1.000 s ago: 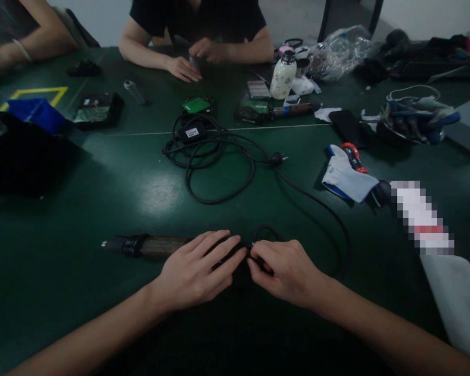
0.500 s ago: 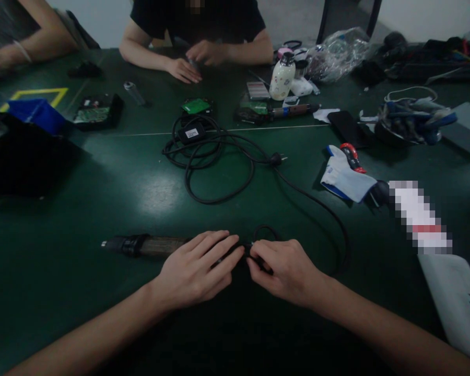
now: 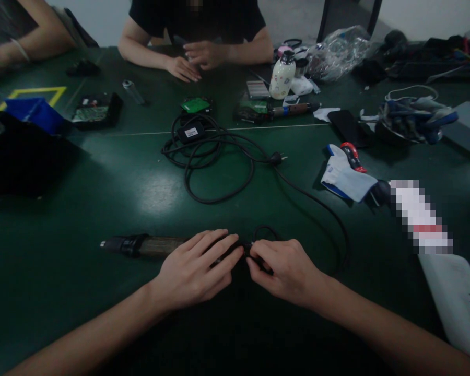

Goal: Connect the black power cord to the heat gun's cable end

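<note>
An electric screwdriver [image 3: 156, 245] with a dark barrel lies across the table, its tip to the left. My left hand [image 3: 199, 269] is wrapped over its rear half, fingers pointing right and covering that part. Just to the right, my right hand [image 3: 284, 269] pinches the cable connector [image 3: 249, 246] at the tool's back end; how far it sits in the socket is hidden by my fingers. From there the black cable [image 3: 342, 230] loops behind my right hand and runs up to a coil with a labelled power adapter [image 3: 191, 133] and a plug [image 3: 276, 158].
Across the table sit a person in a black shirt [image 3: 196, 31] and another at left. Circuit boards in dark casings [image 3: 196, 106] lie mid-table. On the right are a glove [image 3: 347, 177], a phone [image 3: 348, 127], a bottle [image 3: 282, 75] and a white case [image 3: 452, 297]. A black bag [image 3: 19, 162] is left.
My two hands and the screwdriver stay almost where they were. Across the table, the other person's hand has shifted slightly and its fingers have lifted.
</note>
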Tool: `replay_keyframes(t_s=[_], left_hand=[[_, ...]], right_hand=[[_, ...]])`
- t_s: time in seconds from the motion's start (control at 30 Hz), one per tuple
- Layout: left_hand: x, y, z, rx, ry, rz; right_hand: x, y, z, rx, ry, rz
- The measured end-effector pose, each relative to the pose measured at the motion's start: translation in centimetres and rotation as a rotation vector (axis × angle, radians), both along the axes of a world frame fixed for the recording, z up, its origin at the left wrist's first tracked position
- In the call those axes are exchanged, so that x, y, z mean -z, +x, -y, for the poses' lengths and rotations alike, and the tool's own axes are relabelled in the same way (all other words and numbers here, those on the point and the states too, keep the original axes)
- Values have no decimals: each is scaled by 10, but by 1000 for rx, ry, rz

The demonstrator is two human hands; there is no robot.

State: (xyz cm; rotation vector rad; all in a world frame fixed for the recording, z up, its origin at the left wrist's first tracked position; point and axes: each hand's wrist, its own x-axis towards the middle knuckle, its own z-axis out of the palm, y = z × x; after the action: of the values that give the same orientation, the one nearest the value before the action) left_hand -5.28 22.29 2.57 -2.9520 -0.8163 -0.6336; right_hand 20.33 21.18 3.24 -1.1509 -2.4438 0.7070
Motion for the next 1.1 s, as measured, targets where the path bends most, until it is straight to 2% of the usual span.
replay_keyframes(t_s=[0.1, 0.27, 0.43, 0.6, 0.73, 0.9, 1.1], left_hand=[[1, 0, 0, -27, -1, 16], [-1, 0, 0, 18, 7, -25], [0, -1, 0, -31, -7, 6], [-2, 0, 0, 12, 15, -15], [-2, 0, 0, -33, 7, 19], [-1, -1, 0, 33, 10, -8], [1, -2, 0, -7, -4, 15]], right_hand=[[0, 0, 0, 1, 3, -7], [0, 0, 0, 1, 17, 2], [-1, 0, 0, -3, -2, -5], [0, 0, 0, 1, 22, -1], [0, 0, 0, 1, 10, 2], [-1, 0, 0, 3, 1, -1], [1, 0, 0, 8, 3, -1]])
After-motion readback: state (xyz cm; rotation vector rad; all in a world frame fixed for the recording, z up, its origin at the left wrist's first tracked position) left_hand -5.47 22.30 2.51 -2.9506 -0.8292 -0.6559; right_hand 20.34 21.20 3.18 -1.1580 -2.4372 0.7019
